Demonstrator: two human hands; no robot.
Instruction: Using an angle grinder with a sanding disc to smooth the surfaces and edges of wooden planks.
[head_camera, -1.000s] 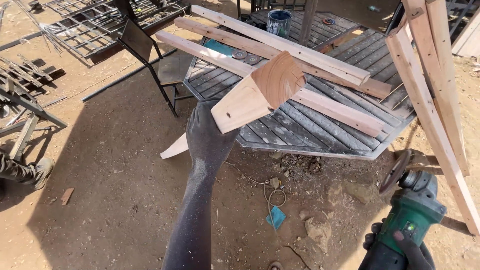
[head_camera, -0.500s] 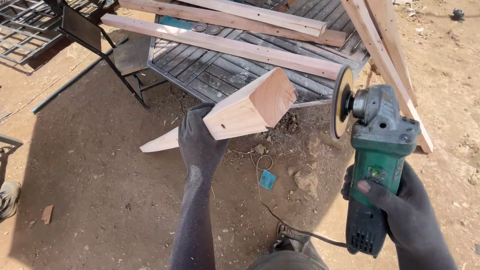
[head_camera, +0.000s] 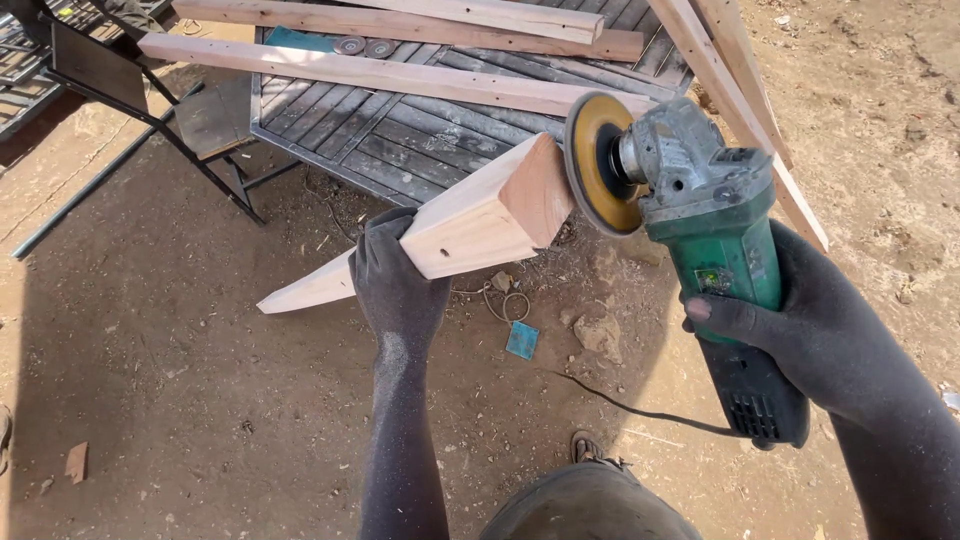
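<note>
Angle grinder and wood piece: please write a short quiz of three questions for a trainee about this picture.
1. True or false: the left hand holds the tapered wood piece in the air, not resting on the pallet table.
2. Which hand holds the green angle grinder? A) left B) right C) both
3. Fill in: the sanding disc is closest to the wood piece's ____ end.

Key
1. True: the wood is lifted over the dirt ground.
2. B: the right hand has its grip on the grinder body.
3. Wide (cut) end; whether they touch cannot be told.
</note>
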